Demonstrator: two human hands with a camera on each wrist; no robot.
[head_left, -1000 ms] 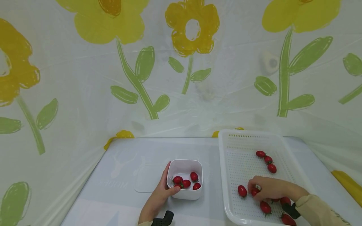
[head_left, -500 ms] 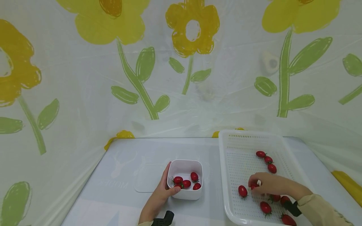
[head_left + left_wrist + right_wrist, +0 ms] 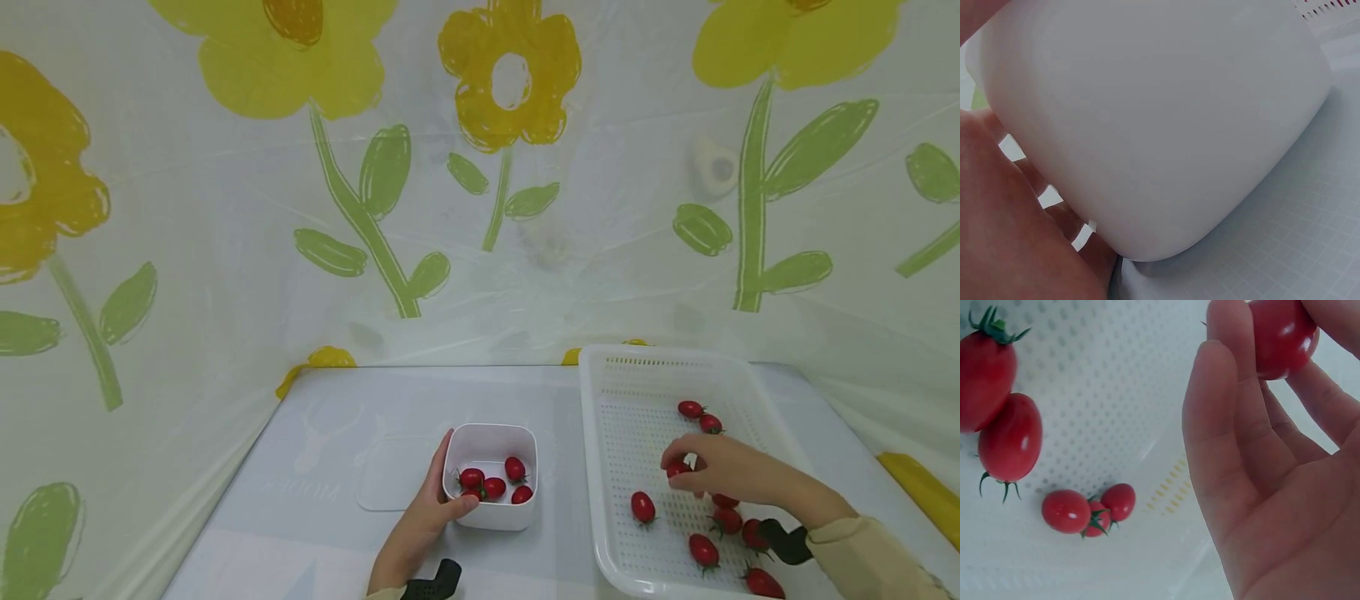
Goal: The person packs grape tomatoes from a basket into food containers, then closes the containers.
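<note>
Head view: right hand (image 3: 723, 473) pinches a cherry tomato (image 3: 677, 468) above the tray (image 3: 600, 467); the bowl (image 3: 491, 522), gripped by the left hand (image 3: 420, 521), lies toward the table's left edge.

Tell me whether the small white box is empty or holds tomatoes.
Not empty: the small white box holds four tomatoes, well short of full; the left hand grips its side.

I work at a staged tabletop set, likely a home-style food-prep mock-up; plastic sheeting printed with yellow flowers (image 3: 510, 79) walls off the pale table (image 3: 352, 417); a white perforated tray (image 3: 637, 392) and small tub (image 3: 491, 517) hold cherry tomatoes (image 3: 495, 486).
</note>
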